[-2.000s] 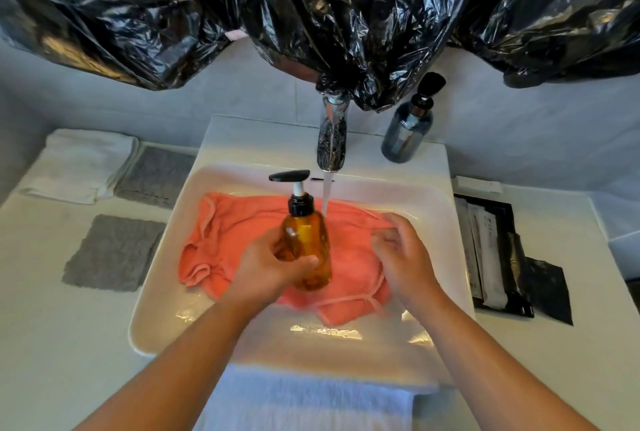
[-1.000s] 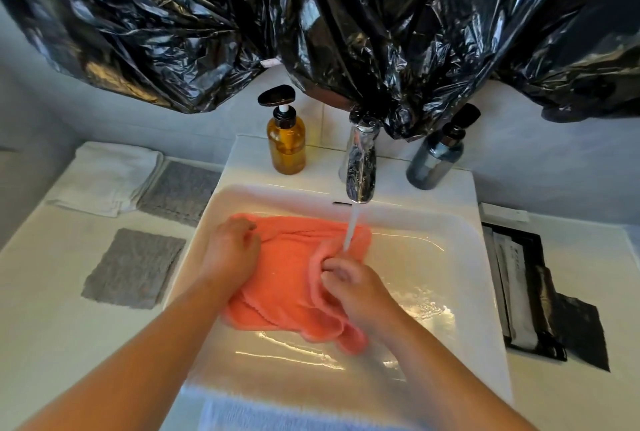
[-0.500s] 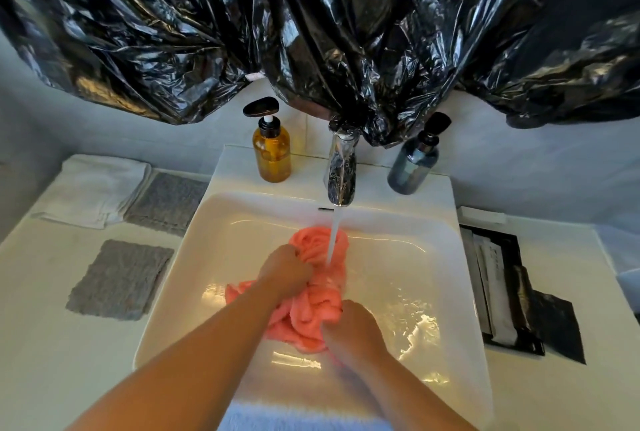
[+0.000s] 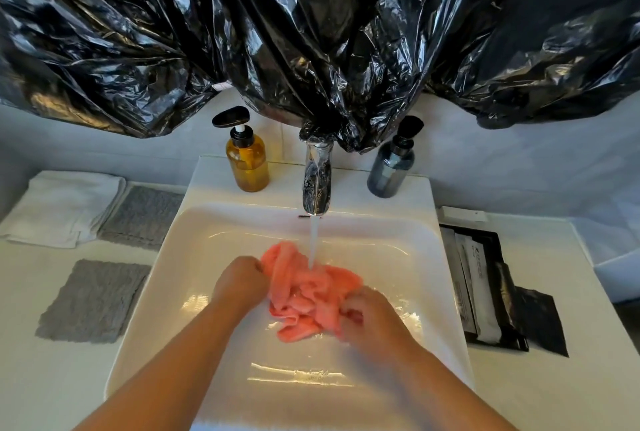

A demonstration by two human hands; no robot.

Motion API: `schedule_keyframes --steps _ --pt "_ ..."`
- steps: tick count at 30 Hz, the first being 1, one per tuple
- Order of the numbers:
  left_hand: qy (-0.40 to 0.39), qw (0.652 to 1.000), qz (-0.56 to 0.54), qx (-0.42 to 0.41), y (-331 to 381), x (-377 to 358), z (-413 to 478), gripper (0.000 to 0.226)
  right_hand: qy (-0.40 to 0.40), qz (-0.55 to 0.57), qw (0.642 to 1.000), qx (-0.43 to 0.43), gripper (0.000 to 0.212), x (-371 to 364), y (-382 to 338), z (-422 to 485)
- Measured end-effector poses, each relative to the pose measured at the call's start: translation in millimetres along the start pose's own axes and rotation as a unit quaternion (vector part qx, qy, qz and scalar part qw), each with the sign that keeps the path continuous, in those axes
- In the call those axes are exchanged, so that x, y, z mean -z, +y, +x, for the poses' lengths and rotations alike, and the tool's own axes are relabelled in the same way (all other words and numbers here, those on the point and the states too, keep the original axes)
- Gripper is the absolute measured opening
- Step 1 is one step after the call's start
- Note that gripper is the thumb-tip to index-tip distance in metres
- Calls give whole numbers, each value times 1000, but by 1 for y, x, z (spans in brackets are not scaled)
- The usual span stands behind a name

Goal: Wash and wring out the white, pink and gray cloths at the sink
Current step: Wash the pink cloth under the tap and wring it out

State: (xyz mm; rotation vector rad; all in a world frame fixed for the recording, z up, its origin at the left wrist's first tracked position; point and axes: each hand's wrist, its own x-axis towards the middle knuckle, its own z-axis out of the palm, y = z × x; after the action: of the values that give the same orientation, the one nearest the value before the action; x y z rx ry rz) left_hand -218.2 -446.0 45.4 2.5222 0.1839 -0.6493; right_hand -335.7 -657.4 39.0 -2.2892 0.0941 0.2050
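Bunched tighter since earlier, the pink cloth [image 4: 306,295] is gripped by left hand [image 4: 240,280] and right hand [image 4: 369,316] under the faucet [image 4: 317,185]; vigorous scrubbing could splash the worktop [image 4: 52,378].

The pink cloth [image 4: 304,295] is a warm coral against the glossy white sink [image 4: 398,233]. An amber bottle [image 4: 247,167] wears a black pump; the other bottle [image 4: 389,171] is smoky blue-gray, and the tap [image 4: 317,181] is mirror chrome. The crinkled plastic sheeting [image 4: 311,32] is shiny black. The white bench [image 4: 41,378] carries a plain white cloth [image 4: 65,205], a far gray cloth [image 4: 142,216] and a near gray cloth [image 4: 93,301], both nubbly mid-gray, and a black tray [image 4: 495,240] with pale sachets [image 4: 474,285].
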Motion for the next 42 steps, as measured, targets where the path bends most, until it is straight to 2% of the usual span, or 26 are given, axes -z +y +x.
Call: schedule_keyframes --steps 2,3,4,6,8,9,10,12,13,14,16,17,19,20,21,22,24,25,27,31,35,37,38,40,41,42 --pt "84 996 23 20 0 7 2 22 63 -11 997 -48 14 -14 15 1" --pt "106 994 -3 -4 3 9 3 33 89 -9 992 -91 2 -19 20 2" --pt "87 994 -26 -60 7 10 5 48 103 -13 985 -134 27 -22 20 5" --pt "-45 982 40 -179 17 7 8 87 62 -19 982 -177 78 -27 13 11" --pt "-144 952 167 -213 17 -1 14 118 -19 -81 982 -167 98 -28 4 18" --pt "-153 942 214 -207 14 -5 15 116 -59 -128 978 -157 97 -28 1 21" --pt "-131 941 240 -198 12 -8 15 100 -83 -170 971 -147 84 -29 -2 24" --pt "-72 944 269 -176 11 -9 10 47 -68 -193 969 -136 36 -29 -9 25" --pt "-65 950 259 -160 12 -9 6 29 -48 -157 976 -141 19 -29 -13 22" --pt "-73 963 214 -147 11 -9 4 18 -24 -79 984 -157 13 -27 -21 19" --pt "-121 986 -39 -112 4 -12 5 17 20 188 960 -207 16 -18 -39 16" --pt "-162 958 -217 -89 2 -12 2 25 27 313 925 -214 20 -13 -47 18" --pt "-261 822 -503 -58 10 -7 -3 38 66 410 888 -196 34 -6 -52 28" --pt "-275 766 -580 -25 19 -3 -9 42 84 408 890 -184 39 -4 -54 33" --pt "-255 742 -620 17 29 -2 -10 49 97 408 892 -169 41 -5 -55 36" --pt "-212 744 -632 48 39 -3 -11 52 101 429 884 -158 38 -5 -57 40" --pt "-83 810 -578 58 57 -10 -12 32 115 461 868 -142 31 -7 -68 43" --pt "-16 831 -553 51 62 -15 -13 21 129 451 872 -142 31 -9 -75 44" --pt "55 849 -525 16 67 -23 -16 20 169 385 894 -155 32 -17 -84 52" --pt "82 878 -468 -53 70 -21 -28 24 210 250 929 -173 24 -24 -90 72" --pt "12 879 -474 -53 53 -18 -30 32 138 220 952 -161 12 -1 -88 90" --pt "-27 882 -464 -75 45 -13 -27 28 137 329 913 -200 8 7 -83 96" --pt "-38 874 -477 -82 43 -10 -25 22 126 433 862 -231 8 9 -80 96" --pt "-58 822 -561 -78 43 -5 -19 18 55 627 726 -277 18 9 -78 90" --pt "-72 782 -615 -73 44 -4 -16 17 27 670 684 -286 26 6 -75 85" --pt "-78 745 -659 -69 47 -2 -14 10 15 693 662 -286 32 3 -72 80"
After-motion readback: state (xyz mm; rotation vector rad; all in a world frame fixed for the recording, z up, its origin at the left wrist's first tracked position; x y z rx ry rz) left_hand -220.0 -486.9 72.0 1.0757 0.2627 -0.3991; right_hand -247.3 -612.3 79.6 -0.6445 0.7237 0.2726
